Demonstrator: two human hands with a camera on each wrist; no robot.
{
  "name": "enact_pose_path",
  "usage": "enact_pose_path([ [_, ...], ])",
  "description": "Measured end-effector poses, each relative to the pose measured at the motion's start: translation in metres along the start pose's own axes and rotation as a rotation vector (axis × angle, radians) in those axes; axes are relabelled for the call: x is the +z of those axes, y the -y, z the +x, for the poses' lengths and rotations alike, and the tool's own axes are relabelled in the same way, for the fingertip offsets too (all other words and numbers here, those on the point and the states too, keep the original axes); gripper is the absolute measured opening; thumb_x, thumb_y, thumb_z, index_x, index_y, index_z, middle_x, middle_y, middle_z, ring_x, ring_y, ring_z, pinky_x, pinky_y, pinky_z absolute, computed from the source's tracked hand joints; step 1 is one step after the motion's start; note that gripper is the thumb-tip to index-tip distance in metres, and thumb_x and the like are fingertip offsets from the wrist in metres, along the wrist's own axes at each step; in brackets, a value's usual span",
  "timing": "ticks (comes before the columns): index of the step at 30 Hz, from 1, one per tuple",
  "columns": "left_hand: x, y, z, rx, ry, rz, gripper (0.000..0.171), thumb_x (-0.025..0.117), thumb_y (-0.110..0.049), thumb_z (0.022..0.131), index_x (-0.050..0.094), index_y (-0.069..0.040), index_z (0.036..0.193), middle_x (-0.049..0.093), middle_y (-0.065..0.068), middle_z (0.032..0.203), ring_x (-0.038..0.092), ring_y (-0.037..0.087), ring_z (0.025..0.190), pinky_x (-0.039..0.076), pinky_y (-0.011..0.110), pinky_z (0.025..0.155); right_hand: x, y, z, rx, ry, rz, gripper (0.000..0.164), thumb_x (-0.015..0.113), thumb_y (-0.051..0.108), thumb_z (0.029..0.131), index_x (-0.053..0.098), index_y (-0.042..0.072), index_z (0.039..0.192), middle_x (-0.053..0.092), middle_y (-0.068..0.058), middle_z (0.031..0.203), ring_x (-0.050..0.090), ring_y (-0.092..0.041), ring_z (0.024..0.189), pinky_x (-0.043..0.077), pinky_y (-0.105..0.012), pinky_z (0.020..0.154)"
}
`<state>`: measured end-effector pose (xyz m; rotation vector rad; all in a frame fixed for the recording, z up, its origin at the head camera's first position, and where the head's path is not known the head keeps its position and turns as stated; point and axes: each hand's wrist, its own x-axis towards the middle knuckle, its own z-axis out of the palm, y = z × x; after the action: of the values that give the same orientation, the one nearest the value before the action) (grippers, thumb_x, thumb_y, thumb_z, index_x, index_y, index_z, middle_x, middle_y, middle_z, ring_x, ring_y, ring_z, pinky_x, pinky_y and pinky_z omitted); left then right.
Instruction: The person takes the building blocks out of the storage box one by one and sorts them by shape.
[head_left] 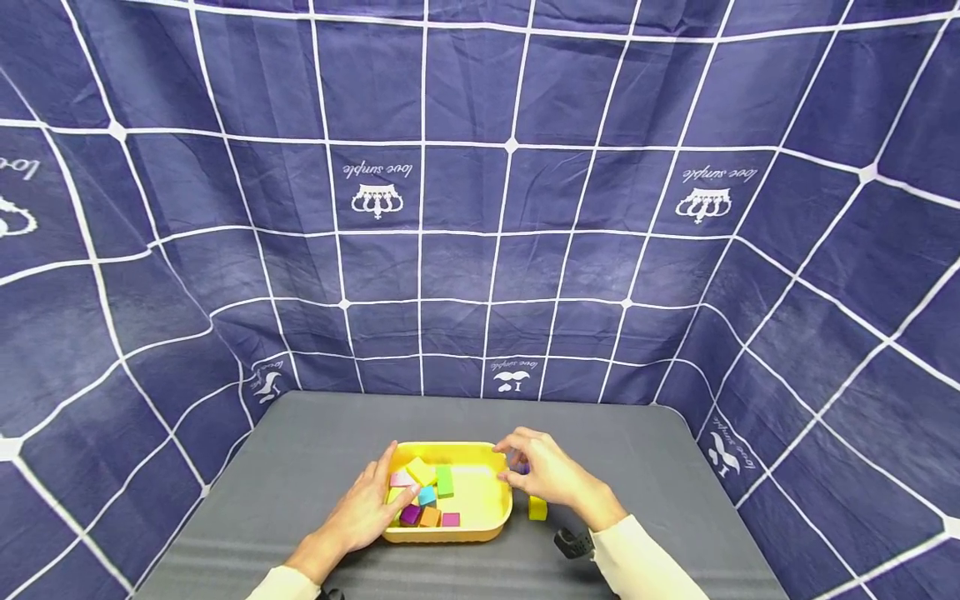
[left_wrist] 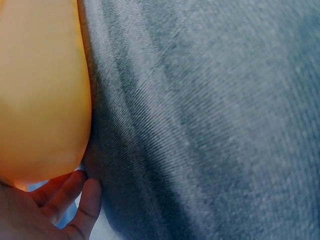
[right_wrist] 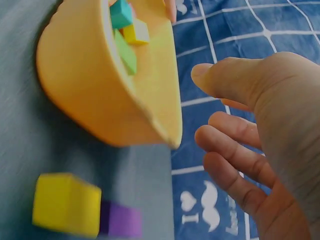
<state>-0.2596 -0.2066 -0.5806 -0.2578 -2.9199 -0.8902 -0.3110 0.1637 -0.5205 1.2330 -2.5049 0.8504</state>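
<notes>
A yellow plastic bin stands on the grey tabletop, with colored blocks gathered mostly in its left half. Among them are a green block, a blue block and an orange block. My left hand grips the bin's left end, thumb over the rim and fingers along the outside. Above the bin's right rim, my right hand hovers with loosely bent fingers and holds nothing. Outside the bin, near that hand, lie a yellow block and a purple block.
Grey cloth covers the tabletop around the bin. Behind and on both sides hangs a navy curtain with white grid lines. A black strap piece shows at the right wrist.
</notes>
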Motion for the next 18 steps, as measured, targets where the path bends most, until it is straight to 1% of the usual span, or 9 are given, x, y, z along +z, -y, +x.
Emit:
enact_pose_path([
  [1,0.0,0.0,0.0,0.001,0.004,-0.002,0.105,0.071,-0.071,0.108,0.032,-0.009,0.184,0.066,0.025,0.157,0.067,0.043,0.143,0.055,0.069,0.122,0.001,0.002,0.005,-0.003,0.017,-0.001,0.035,0.094,0.006,0.097,0.081,0.0,0.128,0.08,-0.013,0.115,0.083,-0.026,0.09,0.069,-0.029,0.08],
  [5,-0.001,-0.001,-0.001,0.001,0.023,-0.005,0.115,0.077,-0.074,0.102,0.03,-0.009,0.185,0.066,0.023,0.156,0.067,0.041,0.142,0.057,0.068,0.119,0.009,0.009,0.025,0.019,0.1,-0.019,0.038,0.092,0.012,0.101,0.081,0.005,0.137,0.08,-0.013,0.124,0.083,-0.026,0.1,0.068,-0.028,0.088],
  [10,-0.001,0.0,0.0,0.0,0.045,-0.004,0.125,0.083,-0.076,0.096,0.026,-0.009,0.186,0.065,0.022,0.156,0.066,0.039,0.141,0.058,0.067,0.116,0.023,0.012,0.049,0.036,0.199,-0.013,0.043,0.09,0.016,0.104,0.079,0.007,0.144,0.081,-0.011,0.136,0.083,-0.02,0.107,0.065,-0.026,0.099],
  [13,0.0,0.002,0.0,-0.002,0.051,0.005,0.128,0.084,-0.075,0.094,0.025,-0.009,0.186,0.064,0.023,0.157,0.066,0.039,0.142,0.058,0.067,0.116,0.033,0.012,0.061,0.019,0.249,-0.016,0.045,0.09,0.016,0.104,0.078,0.008,0.146,0.081,-0.009,0.138,0.082,-0.017,0.107,0.064,-0.023,0.1],
  [15,0.001,0.004,0.001,-0.007,0.052,0.011,0.128,0.084,-0.076,0.094,0.025,-0.01,0.186,0.064,0.023,0.158,0.066,0.039,0.143,0.058,0.067,0.116,0.04,0.013,0.069,-0.002,0.285,-0.016,0.047,0.09,0.014,0.103,0.078,0.009,0.148,0.081,-0.008,0.139,0.082,-0.017,0.107,0.063,-0.022,0.1],
  [18,0.0,0.005,0.002,-0.004,0.045,0.021,0.129,0.085,-0.076,0.093,0.025,-0.01,0.186,0.065,0.022,0.157,0.067,0.038,0.141,0.06,0.066,0.112,0.048,0.013,0.078,-0.033,0.341,-0.022,0.05,0.09,0.012,0.103,0.076,0.011,0.151,0.079,-0.004,0.144,0.082,-0.016,0.107,0.063,-0.021,0.1],
])
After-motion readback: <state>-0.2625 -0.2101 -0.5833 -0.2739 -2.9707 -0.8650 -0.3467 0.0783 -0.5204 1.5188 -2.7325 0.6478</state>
